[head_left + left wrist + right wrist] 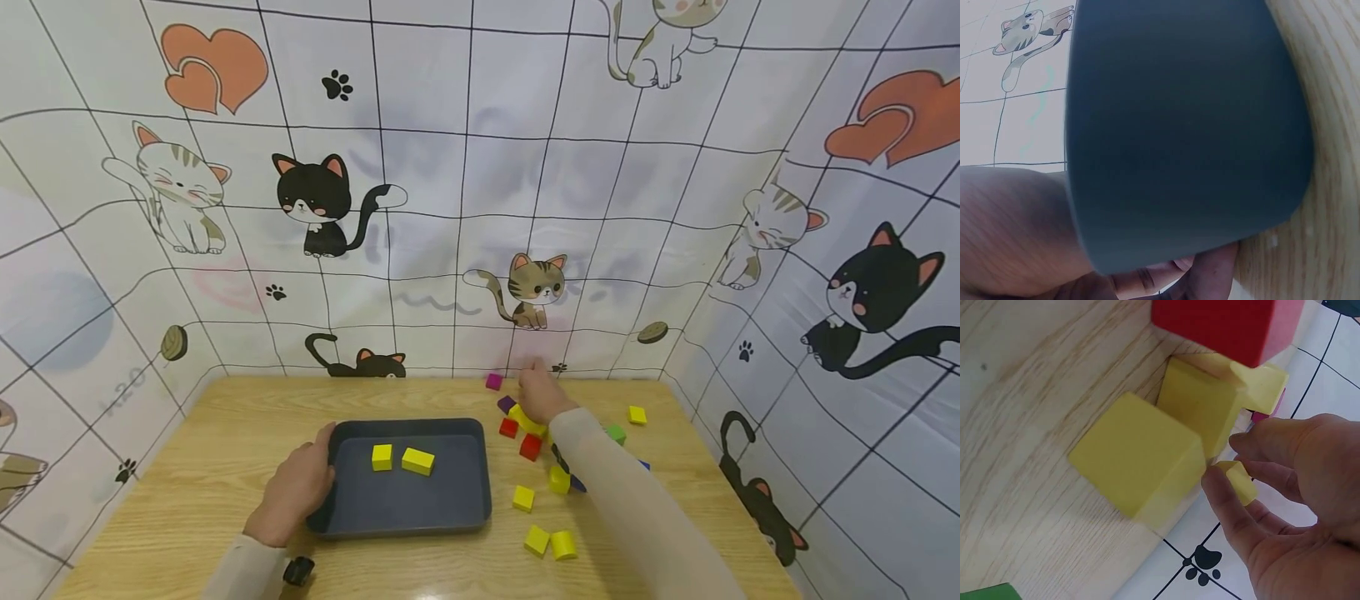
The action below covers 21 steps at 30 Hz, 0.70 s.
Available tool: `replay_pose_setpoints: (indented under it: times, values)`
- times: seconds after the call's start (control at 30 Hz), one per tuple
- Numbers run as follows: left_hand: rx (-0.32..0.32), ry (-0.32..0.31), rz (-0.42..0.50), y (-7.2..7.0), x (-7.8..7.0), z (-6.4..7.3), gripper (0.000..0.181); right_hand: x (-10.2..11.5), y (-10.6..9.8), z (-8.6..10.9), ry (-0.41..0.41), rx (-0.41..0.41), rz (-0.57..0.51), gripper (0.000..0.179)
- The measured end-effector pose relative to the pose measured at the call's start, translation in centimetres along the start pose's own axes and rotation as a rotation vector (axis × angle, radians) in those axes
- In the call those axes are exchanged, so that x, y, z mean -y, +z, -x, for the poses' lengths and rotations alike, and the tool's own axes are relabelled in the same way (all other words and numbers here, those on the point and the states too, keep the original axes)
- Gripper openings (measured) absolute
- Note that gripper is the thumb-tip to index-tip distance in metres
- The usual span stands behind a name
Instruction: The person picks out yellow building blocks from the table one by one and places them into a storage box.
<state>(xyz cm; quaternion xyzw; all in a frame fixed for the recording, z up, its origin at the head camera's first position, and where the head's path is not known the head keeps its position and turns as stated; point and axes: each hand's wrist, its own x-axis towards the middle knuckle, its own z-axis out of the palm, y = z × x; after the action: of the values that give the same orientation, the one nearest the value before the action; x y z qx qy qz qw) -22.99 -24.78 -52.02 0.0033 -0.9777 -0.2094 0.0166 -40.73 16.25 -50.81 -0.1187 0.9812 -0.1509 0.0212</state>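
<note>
A dark grey rectangular tray (408, 510) lies on the table, with two yellow blocks (382, 457) inside it. At its left edge my left hand (298, 487) grips the rim; the left wrist view is mostly filled by the tray's outer wall (1191, 125), with fingers curled at its end. My right hand (542, 394) reaches into the scattered blocks at the back. In the right wrist view its fingertips pinch a small yellow block (1241, 482), partly hidden by a finger. Just beside them are a larger yellow block (1135, 453) and a red block (1225, 325).
Loose blocks lie right of the tray: red (531, 447), green (616, 433), purple (506, 404), magenta (493, 381) and several yellow ones (537, 540). One yellow block (637, 415) sits far right. A cat-printed cloth (420, 208) hangs behind the wooden table (247, 417).
</note>
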Motion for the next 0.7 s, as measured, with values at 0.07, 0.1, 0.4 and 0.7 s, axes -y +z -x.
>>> replay_pose_setpoints:
  times: [0.07, 0.1, 0.4, 0.7]
  values:
    - [-0.010, 0.009, -0.011, 0.1, 0.0, 0.0, 0.073, -0.2, 0.0, 0.1, -0.004, 0.000, 0.008, 0.011]
    - [-0.015, 0.015, -0.016, 0.1, -0.1, 0.1, 0.072, -0.3, 0.0, 0.1, -0.004, 0.001, 0.012, 0.009]
    - [-0.012, 0.008, -0.030, -0.2, -0.4, 0.1, 0.072, -0.7, -0.1, 0.3, 0.025, 0.028, 0.017, 0.006]
    - [-0.010, 0.003, -0.030, -0.3, -0.5, 0.2, 0.073, 0.0, -1.3, 1.3, 0.035, 0.044, -0.033, 0.026]
